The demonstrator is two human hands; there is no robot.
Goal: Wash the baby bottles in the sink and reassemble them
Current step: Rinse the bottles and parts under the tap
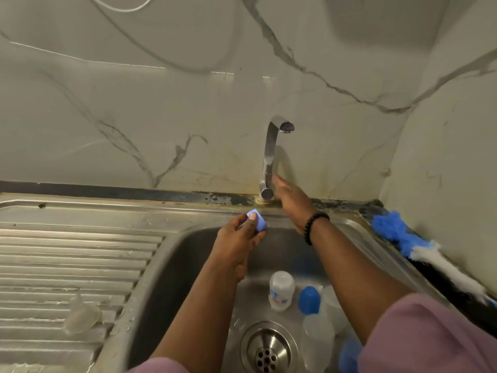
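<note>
My left hand (239, 239) pinches a light blue bottle cap (258, 220) over the back edge of the steel sink (172, 265). My right hand (291, 201) reaches with straight fingers to the base of the chrome tap (270, 157), beside its lever; no water runs. In the basin lie a clear baby bottle (281, 290) with a printed label, a dark blue cap (309, 300), another clear bottle (318, 337) and a blue piece (349, 355) partly under my right sleeve. A clear silicone teat (82, 316) lies on the draining board.
The ribbed draining board (67, 265) fills the left. A blue and white bottle brush (427, 249) lies on the sink's right rim against the marble wall. The drain strainer (267, 348) sits at the basin's bottom. A white cable (121, 6) hangs at the top.
</note>
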